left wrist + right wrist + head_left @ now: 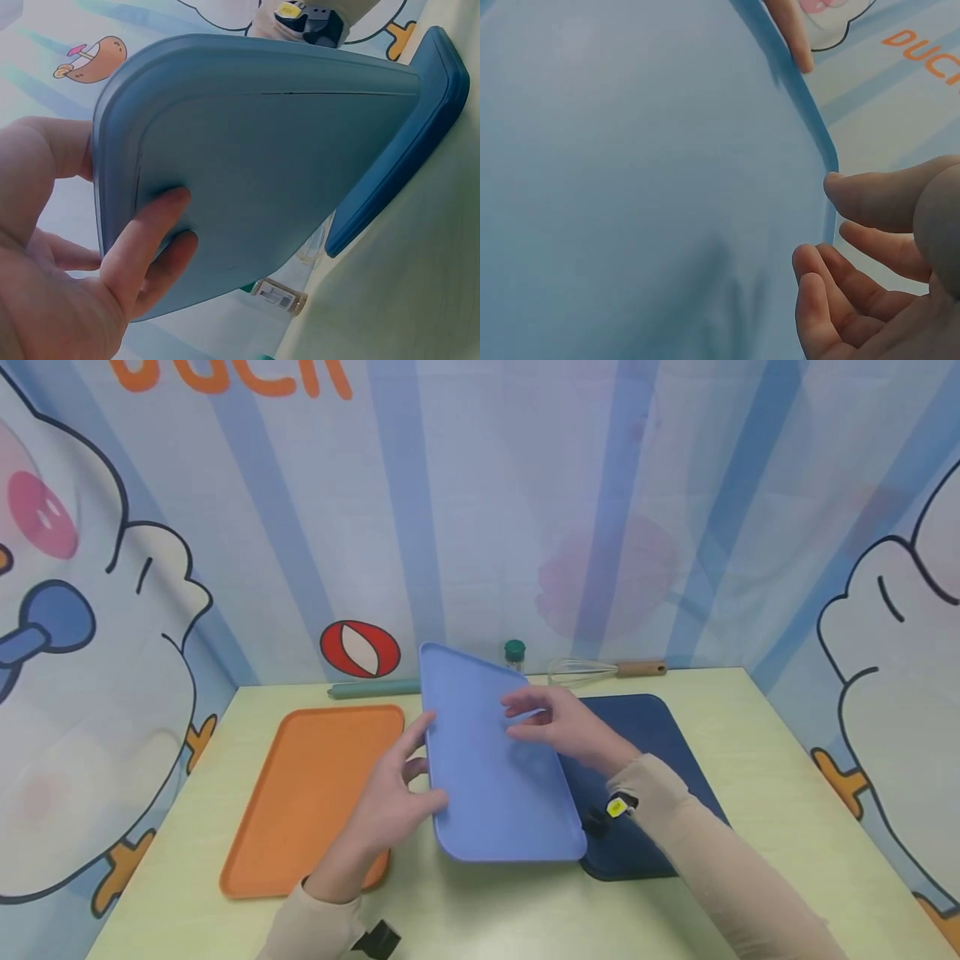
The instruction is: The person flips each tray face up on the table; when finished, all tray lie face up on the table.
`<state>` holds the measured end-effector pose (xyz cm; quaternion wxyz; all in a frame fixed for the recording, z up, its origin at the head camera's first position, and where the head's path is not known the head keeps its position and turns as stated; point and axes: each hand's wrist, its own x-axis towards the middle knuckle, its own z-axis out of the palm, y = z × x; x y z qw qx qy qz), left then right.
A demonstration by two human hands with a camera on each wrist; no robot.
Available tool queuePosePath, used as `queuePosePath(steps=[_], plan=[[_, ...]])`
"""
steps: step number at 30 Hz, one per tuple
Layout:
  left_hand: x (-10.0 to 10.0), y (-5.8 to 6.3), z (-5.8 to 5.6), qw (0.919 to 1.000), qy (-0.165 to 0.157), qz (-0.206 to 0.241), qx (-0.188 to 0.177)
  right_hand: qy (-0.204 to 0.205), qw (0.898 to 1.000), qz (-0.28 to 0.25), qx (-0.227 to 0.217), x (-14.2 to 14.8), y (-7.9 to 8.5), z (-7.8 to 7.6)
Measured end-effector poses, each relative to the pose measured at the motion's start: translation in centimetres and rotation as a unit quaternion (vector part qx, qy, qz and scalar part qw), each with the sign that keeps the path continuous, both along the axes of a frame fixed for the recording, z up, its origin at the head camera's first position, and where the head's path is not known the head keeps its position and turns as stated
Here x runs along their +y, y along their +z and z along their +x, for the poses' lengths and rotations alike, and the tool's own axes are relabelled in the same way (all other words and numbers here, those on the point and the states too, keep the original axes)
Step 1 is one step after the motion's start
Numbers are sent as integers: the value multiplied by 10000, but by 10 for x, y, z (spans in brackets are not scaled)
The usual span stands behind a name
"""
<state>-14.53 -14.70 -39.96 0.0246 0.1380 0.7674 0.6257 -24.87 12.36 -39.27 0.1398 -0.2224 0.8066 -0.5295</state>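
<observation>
My left hand (390,802) grips the left long edge of a light blue tray (487,785). The tray is tilted up off the table, its inner face toward me. In the left wrist view, fingertips press the tray's underside (262,165), while the thumb passes round the rim. My right hand (562,722) hovers over the tray's inner face with loosely bent fingers and nothing between them. Behind the right forearm, a dark blue tray (637,727) lies on the table, partly covered by the light blue one. An orange tray (322,777) lies flat on the left.
Along the back edge of the pale table (757,777) are a whisk (637,669) with a wooden handle, a small green-lidded jar (514,653) and a long green stick-like thing (375,689), partly hidden. A printed curtain (487,527) stands right behind them.
</observation>
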Motion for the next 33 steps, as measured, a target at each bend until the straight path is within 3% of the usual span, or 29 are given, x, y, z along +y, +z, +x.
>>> queuePosePath(steps=[19, 26, 33], plan=[[-14, -2, -2, 9993, 174, 308, 110, -531, 9964, 663, -58, 37, -35, -3], [-19, -6, -4, 9973, 61, 684, 256, -357, 9970, 656, -210, 46, -44, 0], [-21, -8, -5, 9949, 0, 958, 316, -182, 9981, 277, -528, 48, -46, 1]])
